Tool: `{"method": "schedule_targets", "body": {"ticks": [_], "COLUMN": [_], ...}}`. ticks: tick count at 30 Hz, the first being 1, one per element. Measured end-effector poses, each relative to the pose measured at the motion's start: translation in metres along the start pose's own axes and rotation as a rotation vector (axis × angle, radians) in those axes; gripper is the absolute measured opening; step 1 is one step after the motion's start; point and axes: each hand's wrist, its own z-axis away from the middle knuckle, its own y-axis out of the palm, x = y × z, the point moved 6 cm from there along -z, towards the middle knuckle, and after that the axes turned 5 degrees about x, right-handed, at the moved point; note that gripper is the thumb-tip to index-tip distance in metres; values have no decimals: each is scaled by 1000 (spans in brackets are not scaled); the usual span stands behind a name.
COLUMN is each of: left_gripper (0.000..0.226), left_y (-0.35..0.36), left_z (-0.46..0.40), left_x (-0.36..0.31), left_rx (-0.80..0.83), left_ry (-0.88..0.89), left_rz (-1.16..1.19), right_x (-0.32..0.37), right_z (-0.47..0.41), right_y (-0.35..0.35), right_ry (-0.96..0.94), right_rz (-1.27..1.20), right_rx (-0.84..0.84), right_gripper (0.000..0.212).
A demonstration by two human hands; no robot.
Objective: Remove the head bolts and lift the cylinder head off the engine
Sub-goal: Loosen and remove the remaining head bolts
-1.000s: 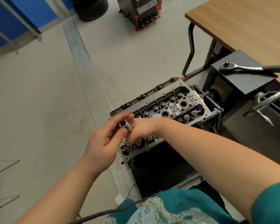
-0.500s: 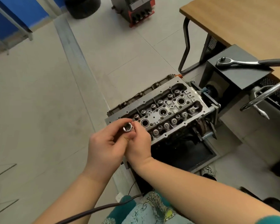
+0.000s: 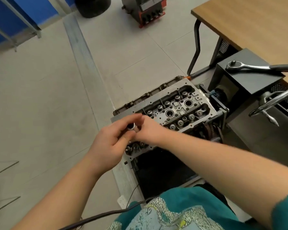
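1. The head [image 3: 176, 112] sits on the engine, on a stand, with its valve springs and plug holes facing up. All places below are told from the head.
2. Both hands meet above the near left part of the head and cover it there.
3. The left hand [image 3: 110, 145] has its fingers curled; thumb and forefinger pinch a small shiny socket [image 3: 131, 126], whose open end points up toward the camera.
4. The right hand [image 3: 148, 128] comes from the right and its fingertips also pinch the socket, from the other side. Its fingers are narrow, closed on the socket. What hangs below the socket is hidden by the hands.
5. The fingers are a little blurred, so I cannot tell more of their grip.
6. To the right of the head stands a black box [image 3: 249, 80], and a ratchet [image 3: 256, 67] lies on top of it, touching nothing else.
7. Behind the box, further right, is a wooden table [image 3: 256, 22].
8. A chrome handwheel [image 3: 273, 102] is right of the head, in front of the box.
9. Near the person, below the head, a black cable [image 3: 96, 218] crosses the floor.
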Motion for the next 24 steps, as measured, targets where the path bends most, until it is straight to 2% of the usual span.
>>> {"method": "schedule_targets", "body": {"ticks": [2,4,7,9,11,13,14,15,18,20,22,23,24], "left_gripper": [42,37,33,33,32,27,24,22,42,49,46,43,39], "left_y": [-2,0,6,7,5,-2,-4,-5,3,3,-3,-5,-6], "left_z": [1,-1,0,3,6,6,5,2,-1,-3,-5,-6,-5], "left_x": [-1,0,-4,-2,2,4,4,4,-2,-4,-6,-7,-7], "left_rx": [-71,-175,-362,-457,-474,-422,-371,-291,-3,81,60,29,-3], "left_ry": [33,0,-37,-94,-143,-150,-138,-119,-34,7,37,52,61], "left_rz": [-46,21,80,103,93,50,59,103,118,30,-65,-119,-154], "right_x": [-12,-19,-21,-18,-15,-7,-4,-1,10,13,7,3,-4], "right_z": [18,29,29,26,17,6,1,-3,-8,-7,-6,-7,-4], "right_y": [10,29,45,48,42,29,21,15,10,4,3,3,1], "right_ry": [-70,-122,-197,-116,14,8,-32,-60,-3,48,82,75,52], "right_rz": [61,54,-114,-86,181,489,461,331,133,93,59,69,97], "right_rx": [-326,-572,-870,-989,-942,-786,-663,-503,107,323,320,220,22], "right_gripper": [35,35,29,22,15,22,24,25,13,20,8,5,14]}}
